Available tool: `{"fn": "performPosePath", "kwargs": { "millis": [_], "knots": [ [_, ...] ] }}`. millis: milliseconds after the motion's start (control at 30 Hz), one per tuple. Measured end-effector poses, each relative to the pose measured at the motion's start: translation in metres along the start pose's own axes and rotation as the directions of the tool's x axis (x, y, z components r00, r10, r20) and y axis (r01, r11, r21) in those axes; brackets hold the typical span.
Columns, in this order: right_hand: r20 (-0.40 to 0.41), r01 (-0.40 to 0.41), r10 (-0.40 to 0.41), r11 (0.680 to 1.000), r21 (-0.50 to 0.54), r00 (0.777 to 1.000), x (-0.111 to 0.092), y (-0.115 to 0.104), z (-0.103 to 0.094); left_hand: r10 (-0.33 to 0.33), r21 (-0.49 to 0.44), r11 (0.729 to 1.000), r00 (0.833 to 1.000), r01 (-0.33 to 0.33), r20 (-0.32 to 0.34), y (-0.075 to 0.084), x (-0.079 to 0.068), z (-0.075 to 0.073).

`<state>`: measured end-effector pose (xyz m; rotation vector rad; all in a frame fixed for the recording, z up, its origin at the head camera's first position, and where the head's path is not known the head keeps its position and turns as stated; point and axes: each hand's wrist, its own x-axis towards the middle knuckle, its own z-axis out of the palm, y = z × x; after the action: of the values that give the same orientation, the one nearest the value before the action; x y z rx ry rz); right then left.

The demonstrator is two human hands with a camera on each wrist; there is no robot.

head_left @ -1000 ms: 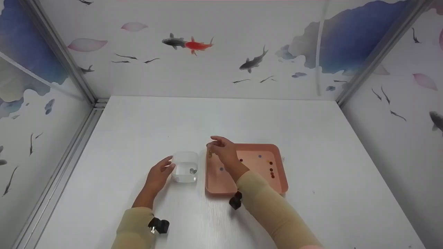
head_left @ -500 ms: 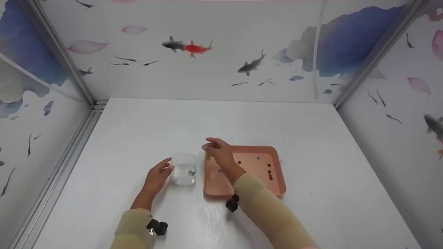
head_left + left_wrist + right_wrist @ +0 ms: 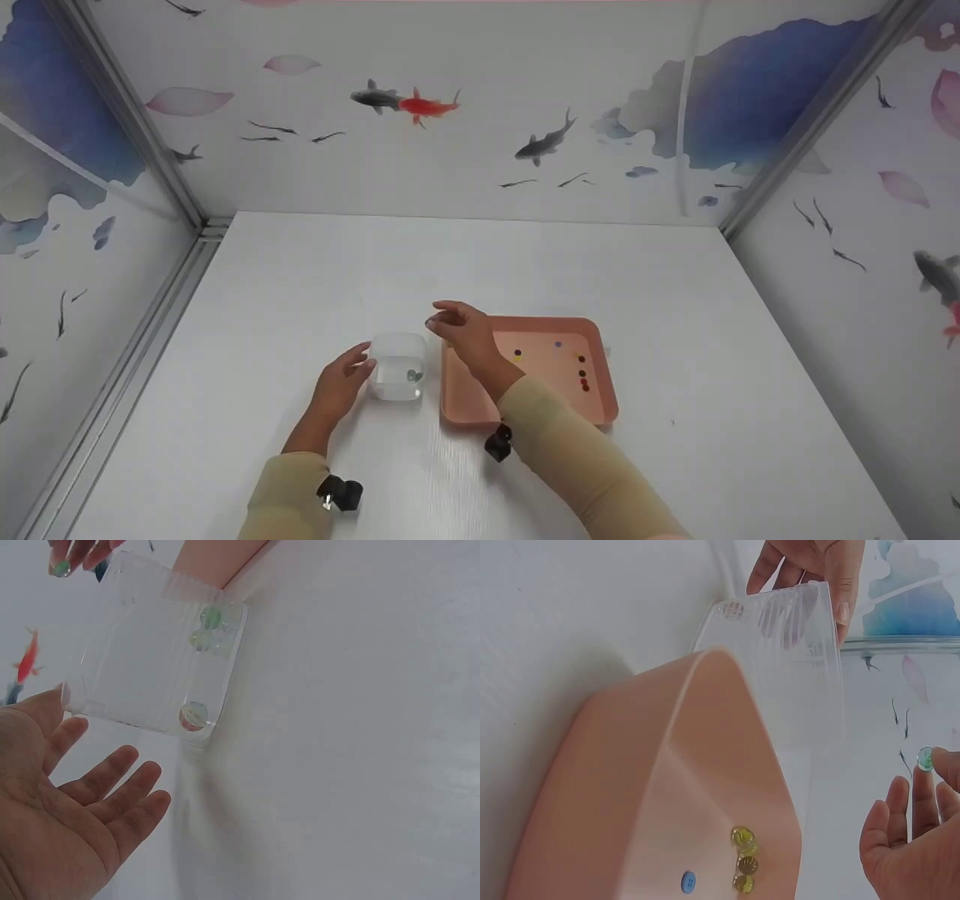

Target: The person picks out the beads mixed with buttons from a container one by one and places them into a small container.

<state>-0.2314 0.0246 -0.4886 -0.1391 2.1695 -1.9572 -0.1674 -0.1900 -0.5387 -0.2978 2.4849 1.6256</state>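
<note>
My right hand (image 3: 466,330) pinches a green glass marble (image 3: 925,758) between thumb and fingertip. In the head view it hovers over the left rim of the pink tray (image 3: 555,324). My left hand (image 3: 341,382) rests against the left side of a clear plastic box (image 3: 397,346), its fingers extended and its thumb near the box's edge. Inside the box lie a green marble (image 3: 211,617), a paler marble (image 3: 200,640) and a reddish-white marble (image 3: 193,715). Several yellow marbles (image 3: 742,836) sit along the tray's wall, near a blue button (image 3: 688,883).
Several small dark and red buttons (image 3: 583,373) lie in a row at the tray's right. A blue button (image 3: 558,344) and a yellow one (image 3: 517,358) lie farther in. The white table (image 3: 675,315) is enclosed by printed walls (image 3: 300,165).
My right hand has shifted left, from above the tray's left part toward the clear box. The left hand stays beside the box. The head view has tilted slightly.
</note>
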Motion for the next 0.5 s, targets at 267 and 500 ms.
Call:
{"fn": "performPosePath", "kwargs": {
  "millis": [267,500],
  "knots": [
    [0.019,0.034,-0.032,0.996,-0.084,0.999,-0.003,0.000,0.005,-0.004,-0.007,1.000,1.000,0.004,0.001,0.003,0.002,0.003],
    [0.047,0.014,-0.006,0.985,-0.170,0.999,-0.006,-0.004,0.012,-0.005,0.008,1.000,1.000,0.005,-0.005,0.002,-0.002,0.001]
  ]
}}
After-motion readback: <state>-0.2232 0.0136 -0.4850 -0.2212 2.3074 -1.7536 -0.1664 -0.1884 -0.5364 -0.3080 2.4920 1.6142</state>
